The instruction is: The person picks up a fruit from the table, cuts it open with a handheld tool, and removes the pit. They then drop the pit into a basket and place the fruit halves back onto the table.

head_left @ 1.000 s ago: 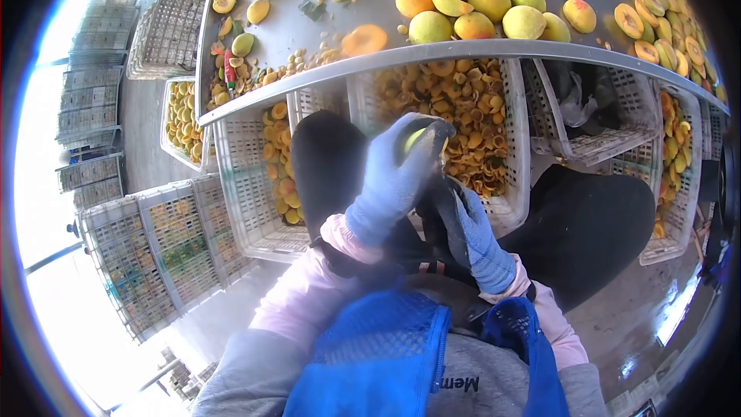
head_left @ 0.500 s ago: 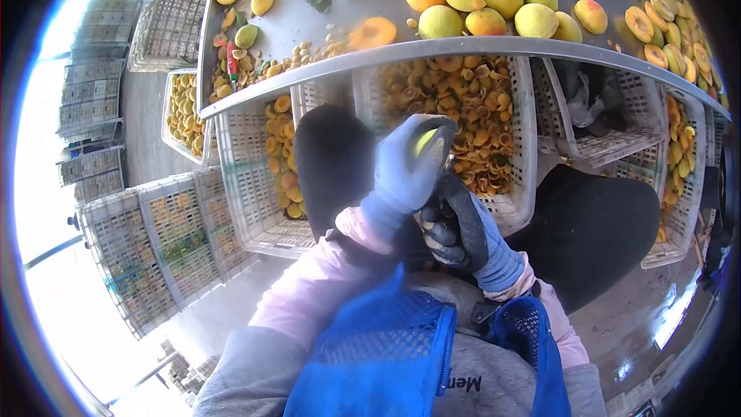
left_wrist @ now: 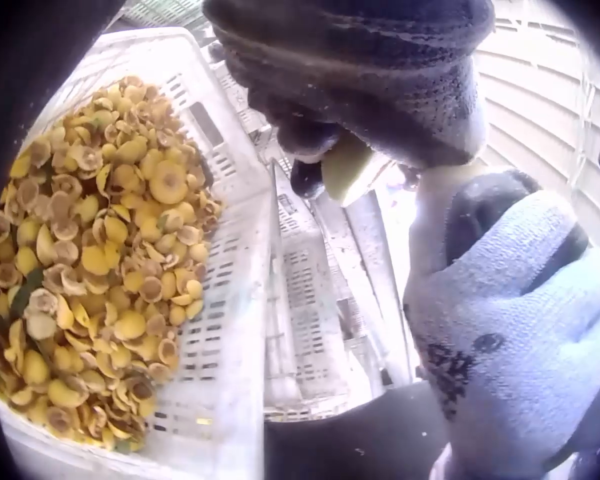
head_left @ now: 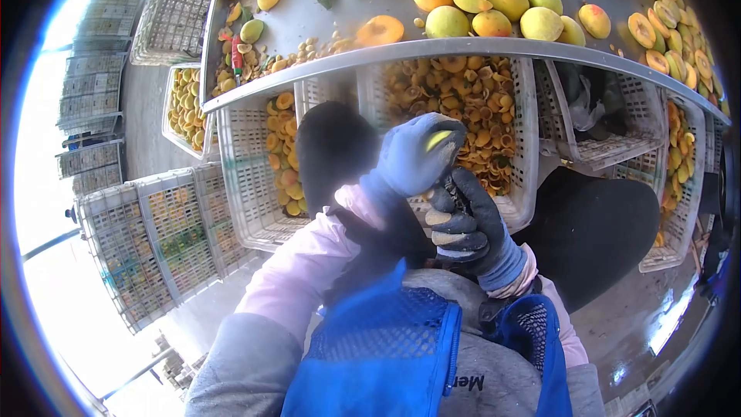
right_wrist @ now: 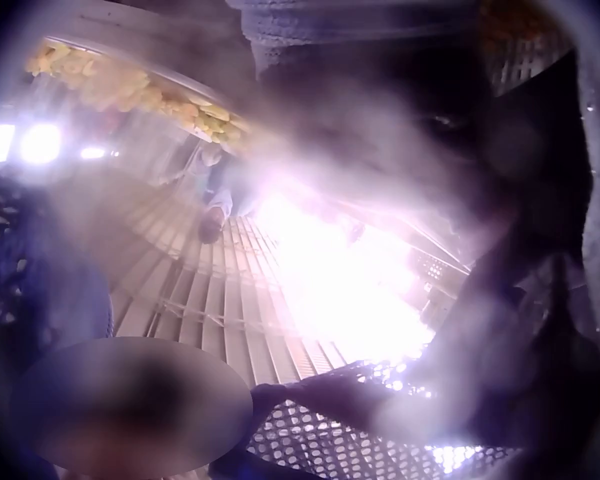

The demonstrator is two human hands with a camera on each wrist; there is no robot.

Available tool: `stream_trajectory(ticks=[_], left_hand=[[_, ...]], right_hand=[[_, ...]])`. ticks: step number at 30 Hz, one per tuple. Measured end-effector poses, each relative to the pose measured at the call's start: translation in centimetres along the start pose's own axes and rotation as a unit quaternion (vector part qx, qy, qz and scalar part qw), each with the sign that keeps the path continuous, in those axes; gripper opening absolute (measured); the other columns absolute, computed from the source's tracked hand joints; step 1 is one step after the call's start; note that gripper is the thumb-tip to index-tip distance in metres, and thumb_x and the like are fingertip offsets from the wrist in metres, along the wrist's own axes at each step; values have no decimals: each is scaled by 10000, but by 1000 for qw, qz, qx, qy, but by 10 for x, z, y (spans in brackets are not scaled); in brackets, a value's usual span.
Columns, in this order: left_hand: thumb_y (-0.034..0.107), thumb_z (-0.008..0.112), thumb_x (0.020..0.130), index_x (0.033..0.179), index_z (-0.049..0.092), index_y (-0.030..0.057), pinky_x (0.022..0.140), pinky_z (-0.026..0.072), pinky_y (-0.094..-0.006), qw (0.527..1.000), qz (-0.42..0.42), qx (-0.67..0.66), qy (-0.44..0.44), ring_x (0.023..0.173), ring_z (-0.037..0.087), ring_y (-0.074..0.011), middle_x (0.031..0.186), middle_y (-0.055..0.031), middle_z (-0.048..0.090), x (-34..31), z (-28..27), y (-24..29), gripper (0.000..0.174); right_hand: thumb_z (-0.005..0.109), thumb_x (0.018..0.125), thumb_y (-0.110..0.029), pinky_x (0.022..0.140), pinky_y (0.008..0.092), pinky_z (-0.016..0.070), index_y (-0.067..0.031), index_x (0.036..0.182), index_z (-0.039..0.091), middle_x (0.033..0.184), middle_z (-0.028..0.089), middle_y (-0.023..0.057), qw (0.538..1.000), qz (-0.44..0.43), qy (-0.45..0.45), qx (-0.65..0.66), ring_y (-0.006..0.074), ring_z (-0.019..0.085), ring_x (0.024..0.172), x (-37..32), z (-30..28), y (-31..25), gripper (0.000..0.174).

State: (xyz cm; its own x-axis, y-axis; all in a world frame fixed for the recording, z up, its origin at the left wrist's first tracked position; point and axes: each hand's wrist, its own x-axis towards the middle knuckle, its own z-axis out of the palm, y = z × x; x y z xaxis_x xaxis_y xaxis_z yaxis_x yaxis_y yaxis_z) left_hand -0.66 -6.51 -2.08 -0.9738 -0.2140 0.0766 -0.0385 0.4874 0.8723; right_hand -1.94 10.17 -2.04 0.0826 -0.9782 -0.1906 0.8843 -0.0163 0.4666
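Note:
My left hand (head_left: 421, 158), in a light-blue glove with dark coating, grips a yellow-green fruit (head_left: 438, 140) above a crate. Only a sliver of the fruit shows past the glove in the head view. From the left wrist, the pale cut fruit (left_wrist: 347, 172) pokes out under the dark fingers. My right hand (head_left: 472, 224) sits just below and to the right, fingers curled round a narrow dark thing mostly hidden in the grip; I cannot tell what it is. In the left wrist view the right hand (left_wrist: 525, 320) is right beside the left. Blur and glare obscure the right wrist view.
A metal table (head_left: 478, 47) spans the front, bearing whole and halved fruits (head_left: 508, 2), scattered pits and a red-handled tool (head_left: 236, 58). Beneath its edge stand white crates; one (head_left: 525, 139) holds cup-shaped fruit pieces. Stacked crates (head_left: 166, 235) stand at left. My knees flank the middle crate.
Both hands have drifted slightly right. The right hand has rolled, so its curled fingers now show. The left hand keeps hold of the fruit.

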Motion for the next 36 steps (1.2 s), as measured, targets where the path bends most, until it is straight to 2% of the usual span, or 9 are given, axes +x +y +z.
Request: stream_trajectory(ticks=[6,9,12,15,19,22,24,29,36], left_hand=[[212,537,953,974,659,20,630,422,-247,878,-222,-421,-41,673,489,-106,818,-17,572,-15,7,9,229],[319,489,971,1017,609,0,627,438,-218,882,-178,-432,72,687,547,-120,826,-52,598,-17,30,4,344],[404,444,984,1046,580,13,600,475,-237,975,-81,-152,141,707,602,-132,843,-71,620,-35,14,11,419],[375,446,980,1079,570,15,650,503,-265,967,-81,-154,184,775,623,-155,881,-82,627,-42,-6,9,393],[221,585,905,1220,487,-36,816,506,-327,902,-169,-338,210,953,615,-228,1066,-144,604,-59,-84,-6,418],[259,583,939,1180,559,2,820,513,-299,928,18,288,238,911,643,-217,1091,-127,626,-71,-153,-24,353],[185,671,870,1200,554,9,801,512,-319,896,-222,189,336,915,628,-203,1146,-138,592,-74,-187,-56,392],[217,710,830,1127,623,45,727,504,-316,922,-143,207,294,751,622,-159,967,-93,644,-7,-140,-5,353],[380,701,788,1155,582,72,806,496,-389,903,-139,397,-86,972,627,-314,1000,-175,652,149,-96,-28,495]], right_hand=[[422,967,-515,294,176,282,-103,883,521,557,389,-40,993,35,-75,88,40,346,357,2,-1,5,431],[393,979,-500,303,185,312,-94,910,485,585,408,-25,983,-16,-184,18,51,367,366,1,6,2,422],[373,987,-493,321,211,344,-93,931,455,615,434,-7,966,-75,-249,-1,67,393,391,-2,-1,-15,412],[420,964,-517,324,200,313,-105,951,548,563,445,-33,992,-120,21,23,70,386,369,-2,-30,-19,431],[397,972,-519,316,210,311,-105,932,609,529,427,-33,998,-51,-19,-38,80,371,360,7,-12,-14,467],[393,972,-527,308,216,295,-103,938,612,524,400,-36,995,-78,16,-65,84,362,353,3,-13,-14,478],[391,971,-533,307,216,264,-92,945,612,529,373,-29,995,-69,-8,-70,87,342,351,4,-12,-13,495],[420,962,-538,319,209,243,-101,898,595,533,380,-24,967,-98,83,-219,79,322,355,13,3,-12,476],[440,963,-507,318,196,268,-72,892,578,528,414,-13,918,-144,240,-280,76,350,361,10,17,-17,461]])
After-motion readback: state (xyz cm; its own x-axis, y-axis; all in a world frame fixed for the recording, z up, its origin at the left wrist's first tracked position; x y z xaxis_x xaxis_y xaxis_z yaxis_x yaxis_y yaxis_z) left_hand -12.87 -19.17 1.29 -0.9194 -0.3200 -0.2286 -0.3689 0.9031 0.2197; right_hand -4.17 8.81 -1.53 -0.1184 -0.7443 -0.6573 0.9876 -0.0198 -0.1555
